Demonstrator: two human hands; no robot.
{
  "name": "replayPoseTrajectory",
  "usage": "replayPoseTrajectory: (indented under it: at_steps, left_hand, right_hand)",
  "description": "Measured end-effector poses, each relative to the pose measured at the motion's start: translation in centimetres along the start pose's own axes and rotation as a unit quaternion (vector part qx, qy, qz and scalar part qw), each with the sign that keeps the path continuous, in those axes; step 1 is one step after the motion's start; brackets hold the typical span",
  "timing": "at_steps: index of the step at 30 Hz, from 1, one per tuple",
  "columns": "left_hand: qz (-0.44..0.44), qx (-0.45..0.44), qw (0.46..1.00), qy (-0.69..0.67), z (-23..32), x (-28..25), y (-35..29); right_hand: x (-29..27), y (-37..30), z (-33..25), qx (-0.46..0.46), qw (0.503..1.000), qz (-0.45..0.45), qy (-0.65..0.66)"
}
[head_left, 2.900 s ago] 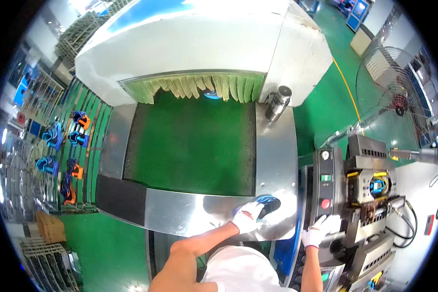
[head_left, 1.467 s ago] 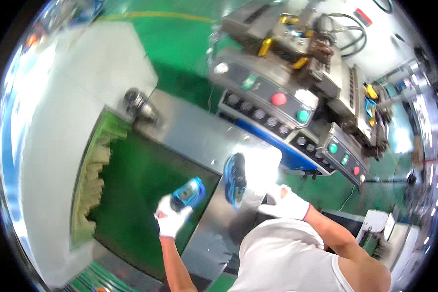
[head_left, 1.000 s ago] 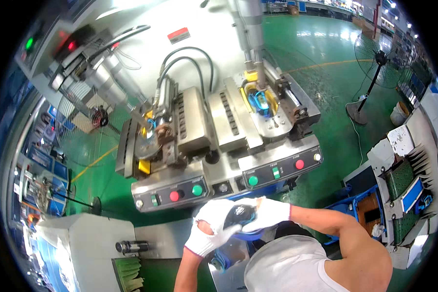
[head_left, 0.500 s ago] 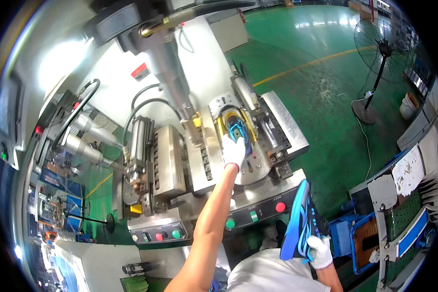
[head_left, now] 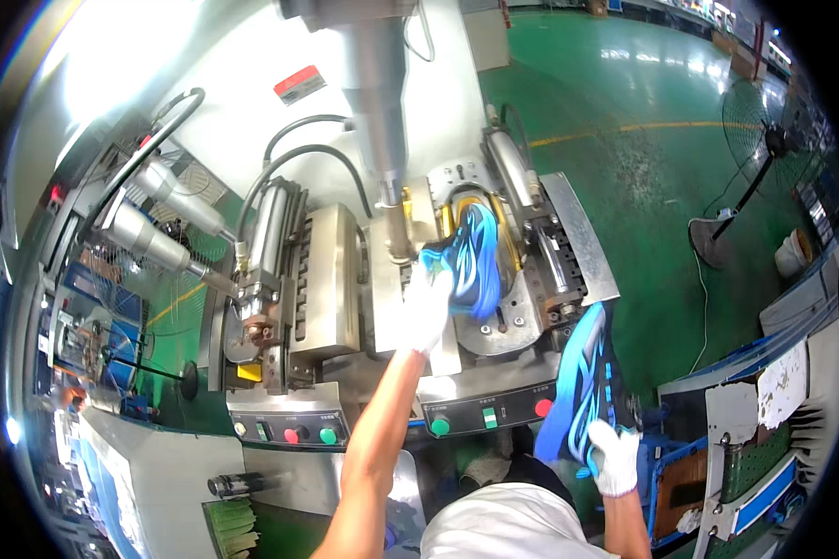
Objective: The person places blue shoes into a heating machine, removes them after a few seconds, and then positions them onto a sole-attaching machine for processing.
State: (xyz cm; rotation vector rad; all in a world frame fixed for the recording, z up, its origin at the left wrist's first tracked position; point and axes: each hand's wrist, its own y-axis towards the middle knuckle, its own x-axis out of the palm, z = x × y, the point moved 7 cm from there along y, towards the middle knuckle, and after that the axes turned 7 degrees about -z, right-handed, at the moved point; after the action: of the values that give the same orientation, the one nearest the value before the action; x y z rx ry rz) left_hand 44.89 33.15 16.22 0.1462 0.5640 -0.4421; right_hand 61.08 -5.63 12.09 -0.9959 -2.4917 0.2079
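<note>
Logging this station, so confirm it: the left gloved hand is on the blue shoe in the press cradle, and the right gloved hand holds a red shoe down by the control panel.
Not quite. The shoe in the right hand is blue with lighter streaks, not red; the head view shows it. The rest stands: the left hand is on the blue shoe in the press cradle, and the right is by the control panel.

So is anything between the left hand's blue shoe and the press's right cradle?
Nothing visible. The left hand already holds the blue shoe in the right cradle, beside the vertical ram. The right hand holds a second shoe aside.
</note>
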Motion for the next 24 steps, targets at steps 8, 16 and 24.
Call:
replayPoseTrajectory:
  at_steps: [8,16,24]
  left_hand:
    - [-0.066,-0.145,0.96,-0.228,-4.2,-11.0,-26.3]
    - [0.037,-0.388,0.905,-0.17,-14.6,-9.8,-47.1]
    - [0.146,-0.401,0.898,0.104,-28.3,-2.9,-44.6]
  right_hand:
    - [19.7,26.3,-4.7,-0.013,0.957,-0.25,-0.15]
    - [26.2,40.7,5.7,-0.175,0.757,-0.098,-0.622]
    - [21.5,43.5,3.1,-0.106,0.838,-0.187,-0.502]
